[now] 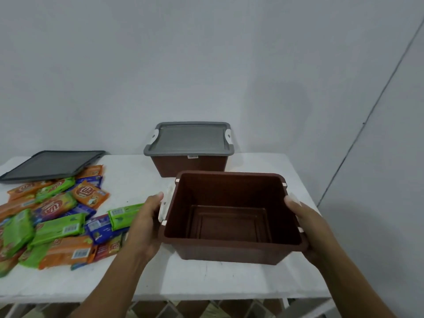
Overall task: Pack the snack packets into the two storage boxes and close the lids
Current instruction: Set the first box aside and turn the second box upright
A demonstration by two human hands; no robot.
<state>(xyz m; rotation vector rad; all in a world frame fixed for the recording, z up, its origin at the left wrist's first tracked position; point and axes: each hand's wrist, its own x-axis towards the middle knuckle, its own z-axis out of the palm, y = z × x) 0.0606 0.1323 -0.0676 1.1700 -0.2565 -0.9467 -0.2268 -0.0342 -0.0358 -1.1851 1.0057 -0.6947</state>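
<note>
An open brown plastic storage box [229, 191] sits at the near middle of the white tabletop [137, 177], held between both hands. Its stepped floor is in full view. The left hand [146, 219] grips the box's left side, its thumb up by the white latch [164, 207] that hangs there and its fingers curled under the rim. The right hand [307, 223] clamps the opposite side, with the thumb lying along the top edge and the fingers wrapped round the outer wall. The box leans a little toward the camera. Whether its base rests on the tabletop or is raised just clear of it cannot be told.

Just behind it, near the pale wall [206, 65], stands a second brown storage box [190, 167] with a pale grey lid [190, 138] seated on top and white clips at both ends.

On the left of the tabletop lies a loose heap of snack packets [57, 221] in orange, green and dark blue wrappers. They overlap one another, and the nearest green one reaches almost to the left wrist. A dark grey lid [50, 165] lies at the far left corner, its near edge propped on the back of the heap.
</note>
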